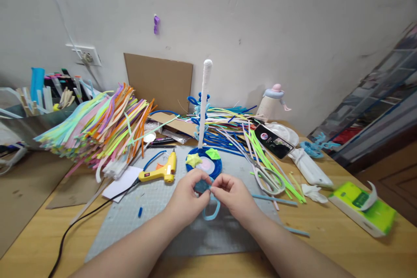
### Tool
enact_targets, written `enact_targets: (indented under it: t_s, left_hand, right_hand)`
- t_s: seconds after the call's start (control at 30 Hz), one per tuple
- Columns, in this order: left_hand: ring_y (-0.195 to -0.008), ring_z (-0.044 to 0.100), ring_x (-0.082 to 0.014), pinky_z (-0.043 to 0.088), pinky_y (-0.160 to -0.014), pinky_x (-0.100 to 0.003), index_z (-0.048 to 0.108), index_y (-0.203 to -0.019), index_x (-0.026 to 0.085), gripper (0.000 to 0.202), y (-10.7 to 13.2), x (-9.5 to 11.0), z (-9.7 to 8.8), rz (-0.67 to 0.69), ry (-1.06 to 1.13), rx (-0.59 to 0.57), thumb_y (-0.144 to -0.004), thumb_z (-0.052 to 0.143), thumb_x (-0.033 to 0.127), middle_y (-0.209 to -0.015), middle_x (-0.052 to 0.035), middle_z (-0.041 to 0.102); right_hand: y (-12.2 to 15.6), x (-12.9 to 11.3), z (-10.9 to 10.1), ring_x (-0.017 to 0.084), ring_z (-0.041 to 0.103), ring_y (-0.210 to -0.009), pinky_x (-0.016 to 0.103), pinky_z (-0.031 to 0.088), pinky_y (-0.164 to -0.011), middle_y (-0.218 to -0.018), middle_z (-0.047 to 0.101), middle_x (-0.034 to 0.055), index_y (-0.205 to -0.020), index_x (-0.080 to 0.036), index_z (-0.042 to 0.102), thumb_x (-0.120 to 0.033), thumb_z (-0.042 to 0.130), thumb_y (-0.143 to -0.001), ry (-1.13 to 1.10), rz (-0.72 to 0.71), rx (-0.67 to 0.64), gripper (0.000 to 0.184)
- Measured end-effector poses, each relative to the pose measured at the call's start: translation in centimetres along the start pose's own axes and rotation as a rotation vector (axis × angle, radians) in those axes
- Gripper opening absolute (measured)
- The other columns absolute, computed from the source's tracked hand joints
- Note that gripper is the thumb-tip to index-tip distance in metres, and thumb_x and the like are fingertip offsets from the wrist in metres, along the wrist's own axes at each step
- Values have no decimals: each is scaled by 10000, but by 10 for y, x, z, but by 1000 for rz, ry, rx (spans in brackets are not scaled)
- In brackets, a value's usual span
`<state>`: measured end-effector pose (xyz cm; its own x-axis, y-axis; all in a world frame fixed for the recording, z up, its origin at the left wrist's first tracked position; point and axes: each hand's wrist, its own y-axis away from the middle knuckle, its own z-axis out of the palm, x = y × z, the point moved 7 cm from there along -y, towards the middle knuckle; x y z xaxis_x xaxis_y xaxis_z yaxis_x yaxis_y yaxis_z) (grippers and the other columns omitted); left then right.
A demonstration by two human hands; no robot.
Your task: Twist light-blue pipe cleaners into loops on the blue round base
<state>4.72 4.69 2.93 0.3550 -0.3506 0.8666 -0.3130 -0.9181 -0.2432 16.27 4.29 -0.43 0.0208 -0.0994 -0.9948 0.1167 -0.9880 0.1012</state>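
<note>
Both hands meet over the grey cutting mat (pixel 130 230). Between them is a light-blue pipe cleaner (pixel 212 213), part of it bent into a loop that hangs below the fingers. My left hand (pixel 190 195) is closed on its bunched part, and my right hand (pixel 231 195) pinches it near the loop. Just beyond the fingers stands a round blue base (pixel 188 164) carrying a yellow star (pixel 193 160), a green star (pixel 213 153) and a pale pink-white disc (pixel 206 165). A white fuzzy upright rod (pixel 204 100) rises behind it, with blue curled pieces alongside.
A yellow glue gun (pixel 159 173) lies left, its black cord (pixel 87 215) crossing the table. Scissors (pixel 267 178), a phone (pixel 273 140) and a green tissue pack (pixel 363 208) lie right. Colourful pipe cleaners (pixel 104 130) heap at left; a bottle (pixel 270 102) stands by the wall.
</note>
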Motion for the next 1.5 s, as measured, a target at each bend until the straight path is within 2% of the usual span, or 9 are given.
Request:
enact_targets:
  t_s: [0.07, 0.2, 0.4, 0.63, 0.8, 0.97, 1.17, 1.33, 1.5]
  left_hand:
    - [-776, 520, -138, 408, -683, -245, 556, -756, 182, 133, 1, 4, -1, 49, -37, 18, -664, 529, 89, -797, 0, 556]
    - [-810, 525, -139, 415, -654, -226, 559, -767, 183, 149, 2, 5, -3, 54, -69, 40, -668, 526, 78, -852, -14, 556]
    - [-730, 518, -116, 403, -579, -201, 553, -770, 183, 179, 3, 4, -1, 28, -108, -5, -653, 507, 55, -834, -6, 528]
    - [-824, 529, -139, 421, -636, -222, 573, -720, 183, 150, 2, 3, -2, 69, -133, 13, -649, 521, 62, -900, -22, 528]
    - [-904, 526, -148, 421, -790, -273, 596, -682, 183, 131, 3, 0, -4, 116, -113, 59, -659, 540, 67, -953, -28, 513]
    - [-925, 516, -166, 415, -830, -303, 583, -609, 177, 130, 2, -1, -6, 127, -134, 109, -624, 560, 50, -940, -29, 517]
    - [-1030, 483, -205, 391, -902, -365, 597, -712, 192, 138, 2, 1, -6, 112, -197, 90, -642, 562, 78, -1046, -52, 509]
    - [-1066, 466, -200, 377, -927, -366, 582, -780, 211, 233, 3, 5, -6, 142, -201, 112, -630, 546, 37, -1087, -44, 493]
    - [-1035, 477, -196, 387, -901, -354, 583, -710, 205, 179, 4, 6, -7, 156, -237, 118, -639, 550, 44, -1049, -38, 504]
  right_hand:
    - [-1, 1, 0, 62, 355, -439, 194, 283, -429, -513, 446, -68, -624, -165, 507, -259, 634, -633, -6, 20, 1, 159]
    - [-2, 3, 1, 56, 330, -424, 191, 264, -421, -494, 426, -76, -626, -164, 498, -254, 619, -641, -5, 29, 0, 151]
    - [-2, 3, 0, 72, 392, -474, 195, 295, -456, -528, 470, -57, -612, -162, 497, -190, 585, -638, 63, -29, 8, 96]
    - [-2, 2, 1, 66, 378, -449, 192, 287, -428, -529, 466, -59, -616, -167, 491, -194, 561, -639, 79, -4, -2, 79]
    - [-1, 6, 2, 50, 326, -406, 182, 242, -388, -496, 429, -77, -622, -169, 477, -230, 567, -640, 26, 58, -2, 110]
    - [0, 7, 6, 41, 306, -393, 173, 233, -379, -472, 413, -87, -628, -166, 470, -272, 588, -632, -24, 80, -5, 158]
    - [-2, 9, 5, 36, 316, -379, 170, 230, -368, -468, 419, -89, -638, -162, 483, -268, 605, -632, -41, 74, 3, 161]
    - [-2, 12, 6, 37, 318, -358, 171, 217, -353, -455, 417, -96, -650, -174, 473, -282, 599, -647, -66, 80, -5, 165]
    - [-1, 12, 8, 34, 318, -344, 171, 218, -346, -448, 421, -98, -645, -173, 471, -287, 601, -642, -61, 89, -4, 172]
